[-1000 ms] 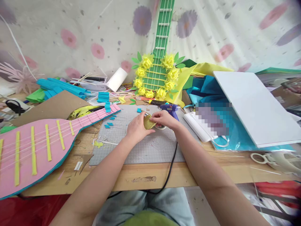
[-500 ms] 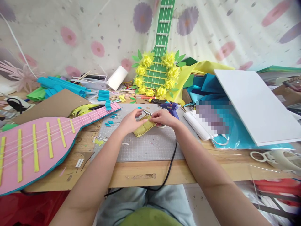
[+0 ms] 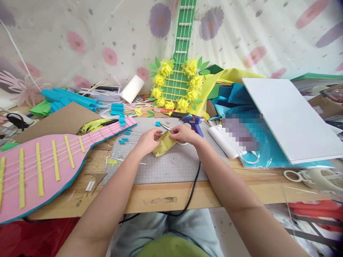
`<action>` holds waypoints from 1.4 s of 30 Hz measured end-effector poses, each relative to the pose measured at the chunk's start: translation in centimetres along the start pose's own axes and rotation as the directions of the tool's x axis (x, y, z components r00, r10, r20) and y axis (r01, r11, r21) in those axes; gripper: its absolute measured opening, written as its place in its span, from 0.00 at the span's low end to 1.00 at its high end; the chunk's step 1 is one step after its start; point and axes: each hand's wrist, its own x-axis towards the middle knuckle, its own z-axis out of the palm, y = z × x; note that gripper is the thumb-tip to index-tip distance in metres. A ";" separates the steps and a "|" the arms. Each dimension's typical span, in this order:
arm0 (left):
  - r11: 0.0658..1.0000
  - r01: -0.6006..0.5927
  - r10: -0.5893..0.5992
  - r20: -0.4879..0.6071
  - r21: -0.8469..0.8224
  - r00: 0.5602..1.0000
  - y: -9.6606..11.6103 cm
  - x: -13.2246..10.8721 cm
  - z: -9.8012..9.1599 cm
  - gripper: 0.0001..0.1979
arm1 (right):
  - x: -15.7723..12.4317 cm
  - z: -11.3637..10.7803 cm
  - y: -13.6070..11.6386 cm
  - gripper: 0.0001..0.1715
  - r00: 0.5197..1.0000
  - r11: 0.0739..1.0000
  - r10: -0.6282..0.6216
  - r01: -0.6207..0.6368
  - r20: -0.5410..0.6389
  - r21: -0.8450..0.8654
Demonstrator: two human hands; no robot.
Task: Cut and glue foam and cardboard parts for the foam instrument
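Note:
A flat olive-green piece, perhaps folded crepe paper (image 3: 164, 144), is held tilted just over the grey cutting mat (image 3: 171, 171). My left hand (image 3: 149, 141) grips its left edge, thumb against it and fingers curled. At its upper right corner, the fingertips of my right hand (image 3: 185, 134) are pinched together on it. Behind the piece lie scissors (image 3: 166, 127), partly hidden by my right hand. A blue hot glue gun (image 3: 195, 123) rests just beyond that hand. Several blue-tipped wires (image 3: 125, 137) lie left of my left hand.
At the left lies a pink paper guitar (image 3: 48, 167) with yellow strips. A green guitar (image 3: 175, 84) with yellow flowers stands at the back. On the right are a white box-shaped device (image 3: 227, 144) and a white board (image 3: 292, 117). A black cable (image 3: 193, 189) crosses the table edge.
My left hand has closed in a little around the olive-green piece's left edge. My right hand keeps its pinch at the corner. The whole view has shifted slightly.

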 end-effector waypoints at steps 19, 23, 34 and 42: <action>0.999 0.001 0.002 -0.084 0.036 0.996 0.3 -0.2 1.1 0.19 | -0.3 0.0 0.0 0.08 1.000 1.000 -0.015 0.015 -0.019 0.012; 0.991 -0.022 0.033 -0.083 0.136 0.996 0.7 -0.5 1.0 0.19 | -0.4 0.0 -0.4 0.08 1.000 1.000 -0.015 0.015 -0.014 0.016; 0.923 -0.055 0.078 -0.044 0.381 0.996 3.9 -2.4 0.9 0.44 | -0.3 -0.1 0.1 0.07 1.000 0.999 -0.002 0.002 0.002 0.050; 0.826 -0.122 0.157 -0.018 0.551 0.987 4.0 -2.5 1.3 0.50 | -0.5 -0.2 -0.4 0.07 1.000 0.999 -0.009 0.009 0.000 0.047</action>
